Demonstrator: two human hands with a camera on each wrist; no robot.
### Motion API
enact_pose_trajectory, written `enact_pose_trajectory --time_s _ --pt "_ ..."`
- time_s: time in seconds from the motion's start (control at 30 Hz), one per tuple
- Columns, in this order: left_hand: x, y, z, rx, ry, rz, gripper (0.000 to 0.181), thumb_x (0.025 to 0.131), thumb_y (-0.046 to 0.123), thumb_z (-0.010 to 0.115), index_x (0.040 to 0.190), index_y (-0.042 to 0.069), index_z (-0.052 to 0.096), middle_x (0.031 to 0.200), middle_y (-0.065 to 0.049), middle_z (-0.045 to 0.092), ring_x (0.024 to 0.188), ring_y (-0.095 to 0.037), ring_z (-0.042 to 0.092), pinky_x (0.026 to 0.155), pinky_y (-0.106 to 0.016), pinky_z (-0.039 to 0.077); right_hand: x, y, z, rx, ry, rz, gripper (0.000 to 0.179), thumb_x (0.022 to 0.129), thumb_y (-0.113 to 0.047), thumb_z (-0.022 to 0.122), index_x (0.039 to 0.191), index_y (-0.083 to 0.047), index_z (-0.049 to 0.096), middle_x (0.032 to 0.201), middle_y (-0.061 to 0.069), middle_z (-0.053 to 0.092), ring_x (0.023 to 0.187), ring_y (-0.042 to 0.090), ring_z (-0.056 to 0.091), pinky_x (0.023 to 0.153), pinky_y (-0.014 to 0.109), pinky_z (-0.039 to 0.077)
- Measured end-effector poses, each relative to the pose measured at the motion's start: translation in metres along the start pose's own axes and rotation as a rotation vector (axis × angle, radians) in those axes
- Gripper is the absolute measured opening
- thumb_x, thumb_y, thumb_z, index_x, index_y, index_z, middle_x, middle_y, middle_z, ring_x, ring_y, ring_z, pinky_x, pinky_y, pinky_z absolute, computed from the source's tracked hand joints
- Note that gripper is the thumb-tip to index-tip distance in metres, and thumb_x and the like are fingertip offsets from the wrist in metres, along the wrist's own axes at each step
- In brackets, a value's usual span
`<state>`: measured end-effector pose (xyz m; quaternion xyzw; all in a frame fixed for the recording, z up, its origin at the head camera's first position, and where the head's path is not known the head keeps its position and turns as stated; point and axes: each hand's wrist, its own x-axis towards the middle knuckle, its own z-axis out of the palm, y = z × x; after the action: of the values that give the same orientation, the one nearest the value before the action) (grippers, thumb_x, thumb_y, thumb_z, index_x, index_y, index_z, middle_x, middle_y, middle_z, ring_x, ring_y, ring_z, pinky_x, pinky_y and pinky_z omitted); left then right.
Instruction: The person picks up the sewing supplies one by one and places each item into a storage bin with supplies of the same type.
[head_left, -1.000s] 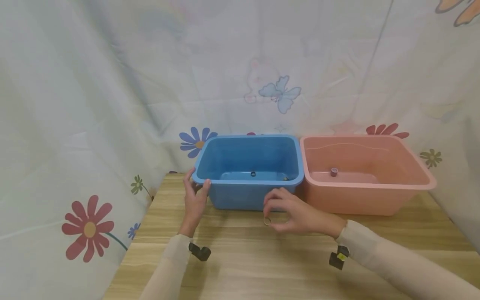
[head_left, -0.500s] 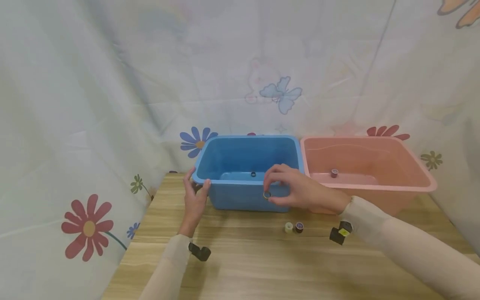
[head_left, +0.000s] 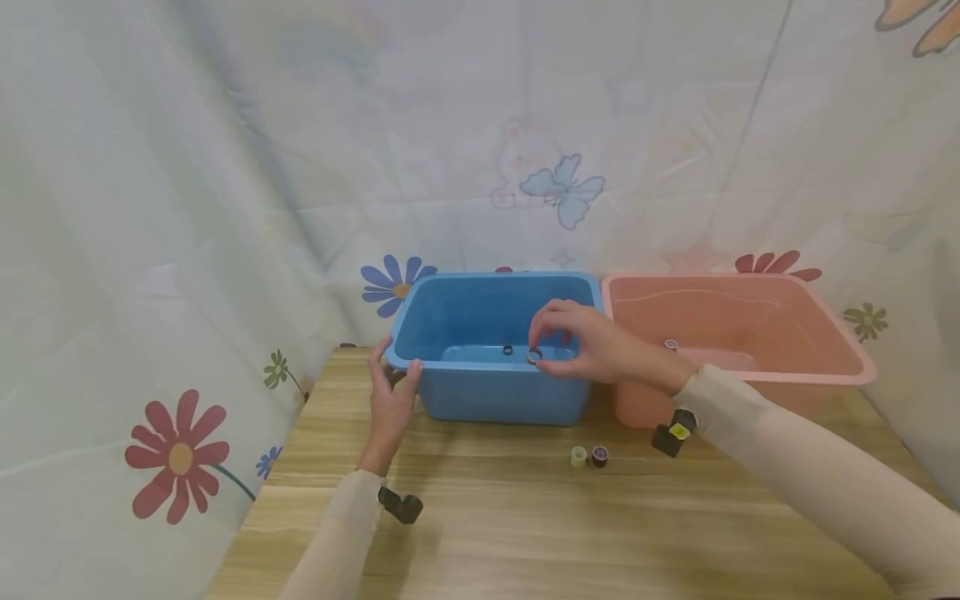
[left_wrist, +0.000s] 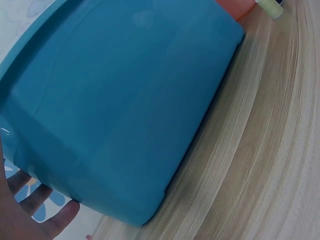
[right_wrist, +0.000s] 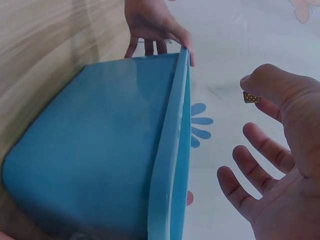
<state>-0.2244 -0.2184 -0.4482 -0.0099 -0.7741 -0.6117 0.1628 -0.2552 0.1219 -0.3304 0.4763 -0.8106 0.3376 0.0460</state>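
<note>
My right hand (head_left: pixel 600 346) pinches a gold-and-black patterned ring (head_left: pixel 534 357) between thumb and finger, just above the front rim of the blue bin (head_left: pixel 502 396). In the right wrist view the ring (right_wrist: pixel 251 97) shows at the thumb tip, and the other fingers are spread loosely. My left hand (head_left: pixel 390 408) grips the bin's front left corner, thumb on the rim and fingers round the side. Inside the blue bin lies a dark ring (head_left: pixel 507 350). A small gold thing near its right end is mostly hidden by my right hand.
Against the blue bin's right side stands a pink bin (head_left: pixel 750 377) with a small spool (head_left: pixel 671 344) inside, partly hidden. On the wooden table (head_left: pixel 480 525) in front are a pale yellow spool (head_left: pixel 578 456) and a dark spool (head_left: pixel 600 456). A printed curtain (head_left: pixel 450 167) hangs behind.
My right hand has risen with the ring from in front of the blue bin to its rim, uncovering the two spools on the table. The left hand stays put.
</note>
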Motion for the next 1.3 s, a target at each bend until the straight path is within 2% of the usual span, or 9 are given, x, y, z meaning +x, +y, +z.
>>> enact_pose_trajectory --time_s 0.37,0.5,0.73,1.0,1.23,1.3 --pt "-0.001 0.001 0.000 0.009 0.002 -0.004 0.072 0.102 0.035 0.063 0.160 0.020 0.022 0.155 -0.023 0.042 0.133 -0.040 0.050 0.097 -0.057 0.050 0.014 0.015 -0.012 -0.009 0.024 0.034 0.017 0.090 -0.015 0.079 0.105 -0.016 0.070 0.107 -0.004 0.064 0.100 0.021 0.061 0.083 0.043 0.056" --pt "-0.001 0.000 0.000 0.007 0.005 -0.005 0.072 0.102 0.036 0.063 0.160 0.020 0.022 0.154 -0.023 0.043 0.132 -0.039 0.051 0.097 -0.057 0.051 0.022 0.022 -0.016 -0.013 0.021 0.073 0.018 0.091 -0.018 0.078 0.106 -0.018 0.068 0.109 -0.004 0.064 0.101 0.022 0.061 0.084 0.046 0.056" --pt "0.001 -0.002 0.000 0.007 0.001 0.006 0.073 0.102 0.037 0.062 0.160 0.020 0.021 0.154 -0.023 0.043 0.132 -0.040 0.050 0.097 -0.058 0.050 0.038 0.034 -0.024 -0.010 0.028 0.133 0.020 0.091 -0.018 0.078 0.109 -0.014 0.069 0.112 0.006 0.066 0.102 0.027 0.061 0.086 0.050 0.056" --pt "0.000 -0.002 -0.001 0.018 0.009 0.006 0.072 0.103 0.035 0.062 0.160 0.019 0.021 0.154 -0.024 0.044 0.131 -0.040 0.051 0.096 -0.056 0.051 0.059 0.039 -0.028 -0.020 0.024 0.218 0.020 0.091 -0.018 0.079 0.108 -0.016 0.069 0.115 0.001 0.068 0.104 0.023 0.060 0.087 0.045 0.057" --pt "0.013 -0.033 0.001 0.012 0.025 0.009 0.071 0.102 0.038 0.063 0.160 0.031 0.021 0.155 -0.021 0.043 0.132 -0.039 0.050 0.096 -0.057 0.051 0.071 0.051 -0.024 -0.023 0.003 0.214 0.018 0.092 -0.017 0.077 0.108 -0.014 0.069 0.113 0.002 0.067 0.106 0.028 0.061 0.087 0.043 0.055" --pt "0.014 -0.037 0.002 0.013 0.031 0.016 0.071 0.102 0.041 0.063 0.159 0.034 0.021 0.156 -0.018 0.043 0.132 -0.037 0.051 0.098 -0.058 0.050 0.074 0.055 -0.023 -0.013 0.004 0.209 0.018 0.092 -0.016 0.077 0.108 -0.014 0.069 0.112 0.002 0.067 0.106 0.031 0.061 0.087 0.043 0.055"
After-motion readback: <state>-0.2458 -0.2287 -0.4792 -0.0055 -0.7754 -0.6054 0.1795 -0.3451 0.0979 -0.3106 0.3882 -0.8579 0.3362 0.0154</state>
